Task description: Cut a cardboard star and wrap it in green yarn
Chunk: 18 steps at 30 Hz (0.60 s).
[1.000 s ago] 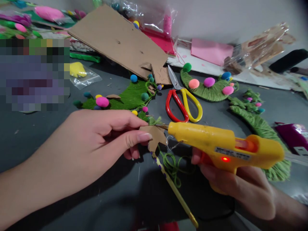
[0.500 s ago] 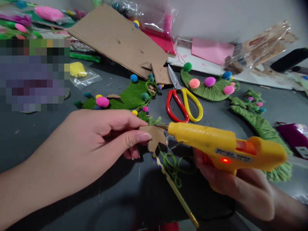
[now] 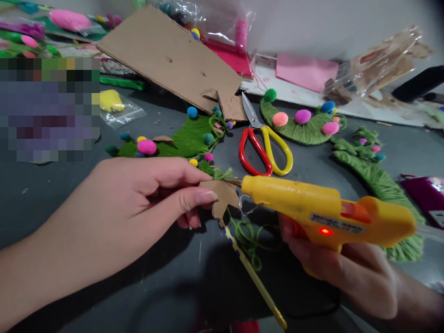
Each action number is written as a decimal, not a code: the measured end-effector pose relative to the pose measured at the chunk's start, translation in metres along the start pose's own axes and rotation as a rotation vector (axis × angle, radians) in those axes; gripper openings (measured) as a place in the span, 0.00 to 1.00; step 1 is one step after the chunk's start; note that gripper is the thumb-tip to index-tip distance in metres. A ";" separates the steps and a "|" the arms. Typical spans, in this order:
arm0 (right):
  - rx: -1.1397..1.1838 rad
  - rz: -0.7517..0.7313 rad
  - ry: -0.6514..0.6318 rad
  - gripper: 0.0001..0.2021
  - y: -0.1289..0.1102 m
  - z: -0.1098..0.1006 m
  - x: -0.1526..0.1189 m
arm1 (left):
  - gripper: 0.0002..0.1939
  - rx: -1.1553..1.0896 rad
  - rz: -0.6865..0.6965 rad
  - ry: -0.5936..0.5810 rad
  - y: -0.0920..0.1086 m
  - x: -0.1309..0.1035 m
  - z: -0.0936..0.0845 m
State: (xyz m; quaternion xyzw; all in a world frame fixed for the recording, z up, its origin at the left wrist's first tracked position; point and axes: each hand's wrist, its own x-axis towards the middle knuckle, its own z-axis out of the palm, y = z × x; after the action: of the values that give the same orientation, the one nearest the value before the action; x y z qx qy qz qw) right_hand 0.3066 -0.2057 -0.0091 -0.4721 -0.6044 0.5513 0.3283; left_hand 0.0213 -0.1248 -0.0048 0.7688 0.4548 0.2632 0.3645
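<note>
Both hands are gripping: the left hand (image 3: 138, 203) pinches a small cardboard cutout (image 3: 222, 196) between thumb and fingers, and the right hand (image 3: 360, 273) is wrapped around the handle of a yellow glue gun (image 3: 291, 189). At the far left, a pink packet (image 3: 70, 21) lies at the back, above a pixelated patch. Next comes a clear zip bag (image 3: 130, 114) with something yellow inside, flat on the dark counter (image 3: 166, 286). A large cardboard sheet (image 3: 166, 55) slants behind it. Just beyond the left hand lies a dark-green crescent (image 3: 190, 136) dotted with coloured pompoms. Near the middle, the cutout is held above the counter, a tuft of green yarn (image 3: 222, 174) at its top edge, with the gun's nozzle right at that edge. Below it, a slim yellowish stick (image 3: 256, 275) with a spotted upper part slants down to the right, beside loose loops of green yarn. Scissors (image 3: 257, 124) with one red and one yellow handle lie behind the gun. To their right is a paler green, yarn-wrapped crescent (image 3: 301, 129) with pompoms; farther right, another green wrapped curve (image 3: 371, 180) runs partly behind the gun. A purple item (image 3: 421, 194) sits by the right edge.
</note>
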 end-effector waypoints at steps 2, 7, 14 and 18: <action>0.000 -0.003 0.007 0.06 0.004 0.001 -0.004 | 0.05 -0.004 0.005 -0.003 0.000 0.001 -0.001; -0.005 -0.017 0.061 0.13 0.008 0.004 -0.014 | 0.06 0.049 0.030 0.014 -0.001 0.005 -0.004; -0.176 -0.055 0.131 0.12 -0.002 0.002 -0.013 | 0.05 0.041 0.101 0.071 -0.004 0.007 -0.001; -0.469 -0.135 0.128 0.15 -0.012 -0.007 -0.016 | 0.07 0.051 0.117 0.151 -0.002 0.008 -0.001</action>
State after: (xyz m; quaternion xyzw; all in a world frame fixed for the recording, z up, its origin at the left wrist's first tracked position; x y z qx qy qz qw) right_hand 0.3160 -0.2175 0.0056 -0.5280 -0.7239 0.3417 0.2835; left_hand 0.0232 -0.1169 -0.0049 0.7812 0.4418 0.3294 0.2933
